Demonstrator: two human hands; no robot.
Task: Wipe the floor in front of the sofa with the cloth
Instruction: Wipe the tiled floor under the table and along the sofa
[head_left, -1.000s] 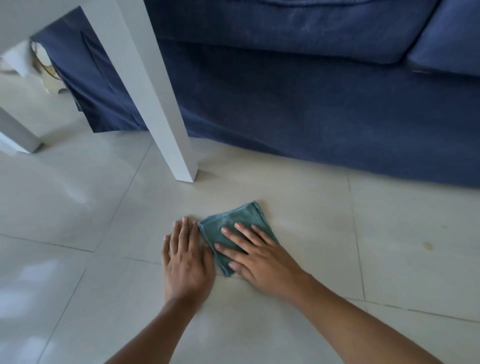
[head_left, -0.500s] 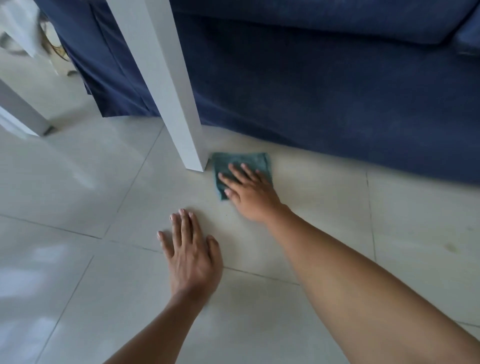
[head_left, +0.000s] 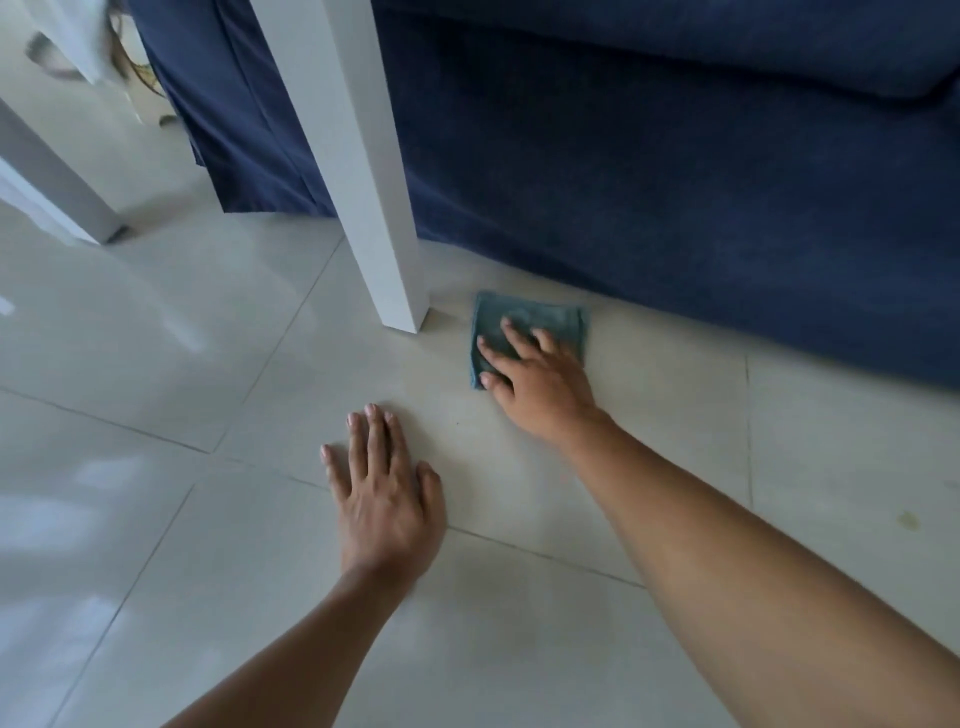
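Observation:
A folded teal cloth (head_left: 524, 314) lies flat on the pale tiled floor (head_left: 649, 426), close to the front edge of the dark blue sofa (head_left: 649, 182). My right hand (head_left: 535, 376) presses down on the cloth with its fingers spread, covering its near half. My left hand (head_left: 384, 488) rests palm down on the bare tile, nearer to me and to the left, holding nothing.
A white table leg (head_left: 363, 171) stands on the floor just left of the cloth. A second white leg (head_left: 57, 192) is at the far left. A small yellowish stain (head_left: 909, 519) marks the tile at the right.
My right hand pushed the cloth away from me toward the sofa, then slightly rightward off the table leg. My left hand stayed planted on the tile.

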